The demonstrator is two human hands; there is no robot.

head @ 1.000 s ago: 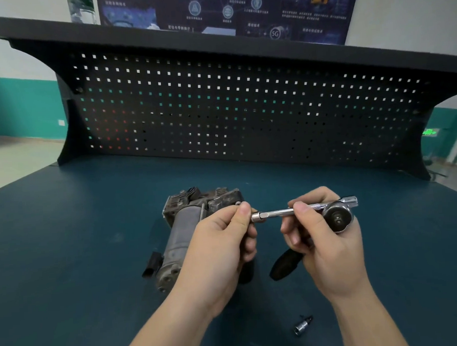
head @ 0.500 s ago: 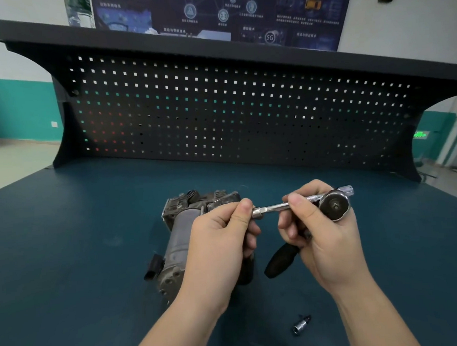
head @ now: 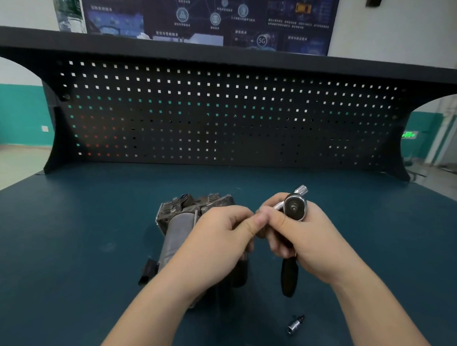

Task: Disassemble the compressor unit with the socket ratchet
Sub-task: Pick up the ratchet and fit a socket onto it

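The grey compressor unit (head: 178, 228) lies on the dark blue bench, its cylinder pointing toward me, partly hidden behind my left hand (head: 220, 242). My right hand (head: 302, 237) grips the socket ratchet (head: 294, 207) just below its round chrome head; the black handle (head: 290, 278) hangs down under the palm. The extension bar sticks out left of the head, and my left hand pinches its end with thumb and fingers. Both hands meet above the bench, so the bar's tip is hidden between the fingers.
A small loose socket bit (head: 295, 325) lies on the bench (head: 67, 247) near my right forearm. A black pegboard back panel (head: 219, 115) with a shelf on top closes off the far side. Open floor shows past the bench on both sides.
My hands have come together: the left hand has slid along the extension bar toward the ratchet head, covering most of the bar. The ratchet head has tilted more upright.
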